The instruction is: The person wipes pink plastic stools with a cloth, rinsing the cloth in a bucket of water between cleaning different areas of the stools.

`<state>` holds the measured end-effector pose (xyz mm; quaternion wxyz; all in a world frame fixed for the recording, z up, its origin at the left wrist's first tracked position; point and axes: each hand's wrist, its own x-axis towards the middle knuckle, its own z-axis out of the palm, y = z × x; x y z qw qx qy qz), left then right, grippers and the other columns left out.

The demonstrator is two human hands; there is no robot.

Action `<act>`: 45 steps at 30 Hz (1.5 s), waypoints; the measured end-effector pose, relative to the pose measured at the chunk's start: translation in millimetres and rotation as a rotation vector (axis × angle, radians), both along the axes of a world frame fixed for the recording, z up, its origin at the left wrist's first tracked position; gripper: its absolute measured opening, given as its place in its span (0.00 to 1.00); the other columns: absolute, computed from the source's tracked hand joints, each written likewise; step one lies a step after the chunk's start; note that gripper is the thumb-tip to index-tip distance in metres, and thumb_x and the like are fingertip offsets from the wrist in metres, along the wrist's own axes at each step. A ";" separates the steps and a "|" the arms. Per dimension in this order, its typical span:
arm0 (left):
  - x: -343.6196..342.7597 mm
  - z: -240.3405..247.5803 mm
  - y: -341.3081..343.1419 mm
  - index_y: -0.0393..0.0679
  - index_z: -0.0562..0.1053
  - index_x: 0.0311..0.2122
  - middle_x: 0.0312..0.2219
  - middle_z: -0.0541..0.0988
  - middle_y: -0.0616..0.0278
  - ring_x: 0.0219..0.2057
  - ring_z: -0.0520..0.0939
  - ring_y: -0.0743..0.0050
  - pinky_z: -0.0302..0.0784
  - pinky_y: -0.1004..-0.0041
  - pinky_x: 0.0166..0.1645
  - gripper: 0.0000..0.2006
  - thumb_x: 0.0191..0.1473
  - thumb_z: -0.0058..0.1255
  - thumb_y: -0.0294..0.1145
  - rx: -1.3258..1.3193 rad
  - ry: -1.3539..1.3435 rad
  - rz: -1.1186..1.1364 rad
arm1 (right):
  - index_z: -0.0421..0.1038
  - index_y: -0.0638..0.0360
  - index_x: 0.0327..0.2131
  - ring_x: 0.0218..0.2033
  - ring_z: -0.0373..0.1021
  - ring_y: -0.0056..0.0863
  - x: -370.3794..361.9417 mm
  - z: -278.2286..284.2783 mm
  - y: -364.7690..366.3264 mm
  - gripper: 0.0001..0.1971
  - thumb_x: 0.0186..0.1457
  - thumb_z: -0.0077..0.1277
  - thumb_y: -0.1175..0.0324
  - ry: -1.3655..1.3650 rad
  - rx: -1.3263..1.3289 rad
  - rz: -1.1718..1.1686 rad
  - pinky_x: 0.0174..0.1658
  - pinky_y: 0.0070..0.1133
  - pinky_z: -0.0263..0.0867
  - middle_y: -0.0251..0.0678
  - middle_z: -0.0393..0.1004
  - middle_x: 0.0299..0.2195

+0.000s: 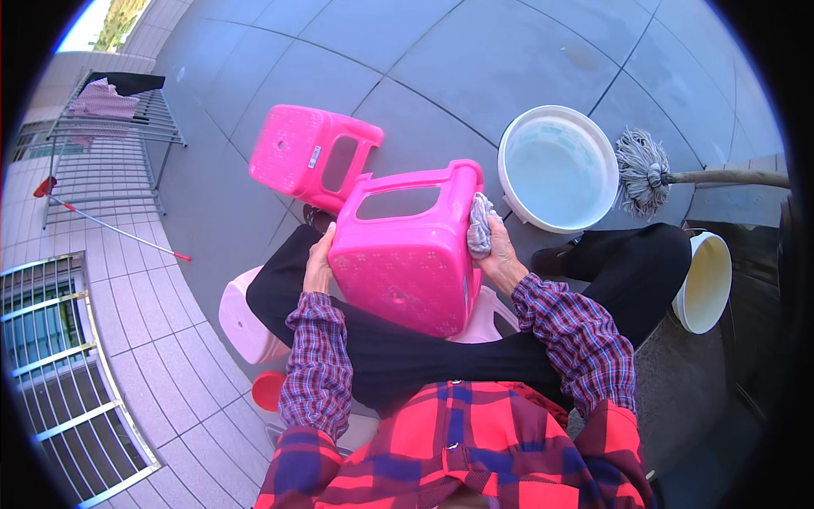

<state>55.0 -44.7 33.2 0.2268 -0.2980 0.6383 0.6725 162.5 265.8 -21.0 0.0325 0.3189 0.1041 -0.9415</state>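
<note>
A bright pink plastic stool (398,276) is tilted between my knees, its patterned seat turned toward me and its legs pointing away. My left hand (320,261) grips the stool's left side, fingers partly hidden behind it. A crumpled grey cloth (481,226) is bunched in my right hand (502,254), pressed against the stool's right side. Just beyond, a second bright pink stool (292,161) stands on the grey tiles. To the right of the held stool is a round white tub (558,222) of cloudy water.
A string mop (646,170) lies right of the tub, and a cream bucket (705,284) is by my right knee. Pale pink stools (246,318) and a red bowl (268,390) sit low on the left. A metal rack (114,127) holds cloths near the tiled wall.
</note>
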 end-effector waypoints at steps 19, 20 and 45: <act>36.3 32.8 113.4 0.42 0.76 0.32 0.23 0.78 0.54 0.28 0.80 0.59 0.71 0.66 0.34 0.15 0.51 0.45 0.43 -0.588 0.381 -0.932 | 0.59 0.59 0.46 0.39 0.67 0.36 8.7 60.0 -29.5 0.20 0.50 0.50 0.70 0.214 1.362 0.312 0.40 0.27 0.65 0.47 0.65 0.39; 37.6 31.8 114.7 0.42 0.76 0.32 0.23 0.78 0.54 0.28 0.80 0.59 0.71 0.66 0.34 0.15 0.51 0.45 0.43 -0.582 0.380 -0.934 | 0.60 0.59 0.46 0.41 0.66 0.39 4.5 54.0 -27.6 0.19 0.49 0.51 0.71 0.243 1.531 0.279 0.42 0.29 0.64 0.49 0.65 0.39; 67.9 27.7 135.7 0.43 0.73 0.25 0.11 0.70 0.57 0.15 0.74 0.60 0.61 0.62 0.21 0.12 0.50 0.48 0.41 -0.711 0.597 -0.959 | 0.67 0.46 0.37 0.41 0.64 0.45 -101.8 42.2 6.4 0.16 0.41 0.55 0.66 -0.056 1.910 0.524 0.39 0.38 0.66 0.42 0.61 0.40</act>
